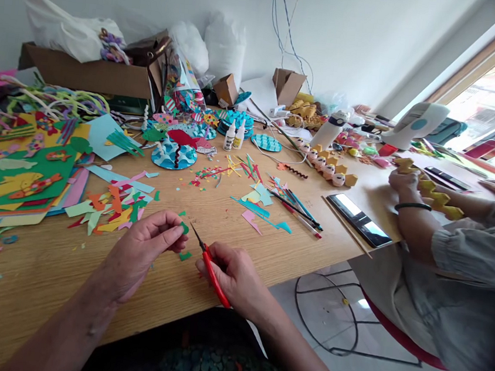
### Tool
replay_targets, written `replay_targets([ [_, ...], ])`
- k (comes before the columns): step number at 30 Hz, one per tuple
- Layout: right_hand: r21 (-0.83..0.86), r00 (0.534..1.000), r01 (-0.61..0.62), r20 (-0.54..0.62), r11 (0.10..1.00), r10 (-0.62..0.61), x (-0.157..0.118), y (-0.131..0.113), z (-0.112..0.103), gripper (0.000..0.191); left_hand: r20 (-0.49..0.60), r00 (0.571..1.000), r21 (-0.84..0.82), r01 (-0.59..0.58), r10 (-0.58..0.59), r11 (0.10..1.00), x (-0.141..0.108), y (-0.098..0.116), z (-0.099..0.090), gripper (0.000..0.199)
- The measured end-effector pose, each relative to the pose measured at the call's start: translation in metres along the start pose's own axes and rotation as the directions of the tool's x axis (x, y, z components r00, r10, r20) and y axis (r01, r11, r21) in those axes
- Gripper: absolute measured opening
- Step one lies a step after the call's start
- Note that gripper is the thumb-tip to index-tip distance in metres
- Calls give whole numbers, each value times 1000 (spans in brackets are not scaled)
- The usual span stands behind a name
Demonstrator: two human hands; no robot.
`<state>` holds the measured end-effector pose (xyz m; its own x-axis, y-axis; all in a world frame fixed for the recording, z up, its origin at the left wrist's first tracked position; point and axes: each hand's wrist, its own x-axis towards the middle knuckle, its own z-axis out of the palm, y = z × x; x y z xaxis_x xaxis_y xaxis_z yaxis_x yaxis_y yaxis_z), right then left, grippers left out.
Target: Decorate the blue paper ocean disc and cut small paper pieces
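Observation:
Between the thumb and fingers of my left hand (146, 250) is a small piece of green paper (184, 228). My right hand (235, 276) is closed around the red handles of a pair of scissors (215, 279). The narrow dark blades point up and left, with the tip close to the green paper; whether they are parted is hard to tell. A green paper scrap (184, 256) lies on the wooden table (129, 297) just below the blades. Left of my hands spreads a heap of coloured paper offcuts (115, 201).
Beyond stand a blue disc with paper fish (174, 157) and two glue bottles (234, 135). Pencils and brushes (300, 212), a phone (358, 219) and a wooden stick (347, 226) lie to the right. At far right a co-worker's hand (402, 181) holds a yellow egg-carton strip (438, 197).

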<state>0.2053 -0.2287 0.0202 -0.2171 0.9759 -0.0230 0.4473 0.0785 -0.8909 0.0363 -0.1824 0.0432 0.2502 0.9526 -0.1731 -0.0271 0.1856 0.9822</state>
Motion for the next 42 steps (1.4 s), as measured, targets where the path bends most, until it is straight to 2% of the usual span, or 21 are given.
replay_targets([
  [3, 85, 996, 17, -88, 996, -9, 6, -3, -5, 24, 50, 999, 110, -22, 17, 994, 1, 4, 1, 17],
  [6, 115, 985, 85, -157, 990, -67, 18, -9, -11, 22, 161, 986, 246, -85, 46, 965, 3, 5, 1, 19],
  [9, 97, 984, 142, -123, 985, -129, 29, -15, -15, 17, 230, 971, 340, -145, 68, 929, 5, 5, 1, 18],
  [13, 52, 979, 196, -66, 979, -193, 37, -14, -16, 8, 265, 962, 393, -171, 67, 904, 6, 5, 0, 16],
  [16, 128, 980, 182, -102, 975, -170, 38, -12, -11, 10, 249, 965, 357, -165, 77, 919, 5, 3, 0, 17],
  [21, 337, 965, 154, -255, 929, -67, 39, -13, 2, 20, 152, 984, 213, -129, 98, 968, 4, -7, 5, 18],
  [24, 368, 956, 167, -287, 915, -59, 38, -16, 5, 21, 93, 989, 144, -124, 111, 982, 4, -12, 8, 16],
  [27, 298, 955, 161, -289, 941, -72, 34, -16, 4, 21, 55, 993, 77, -109, 104, 991, 4, -11, 7, 15],
  [32, 59, 987, 110, -123, 992, -102, 20, -11, -1, 25, -32, 995, -21, -100, 99, 995, 3, -6, 1, 14],
  [34, -33, 989, 106, -98, 994, -109, 16, -9, 0, 26, -44, 993, -37, -108, 106, 994, 2, -3, -1, 14],
  [37, -111, 990, 103, -81, 989, -112, 14, -7, 2, 27, -43, 992, -36, -118, 116, 992, 2, -1, -3, 13],
  [42, -140, 986, 139, -67, 980, -150, 15, -8, 3, 29, 18, 994, 24, -111, 110, 994, 3, -2, -3, 12],
])
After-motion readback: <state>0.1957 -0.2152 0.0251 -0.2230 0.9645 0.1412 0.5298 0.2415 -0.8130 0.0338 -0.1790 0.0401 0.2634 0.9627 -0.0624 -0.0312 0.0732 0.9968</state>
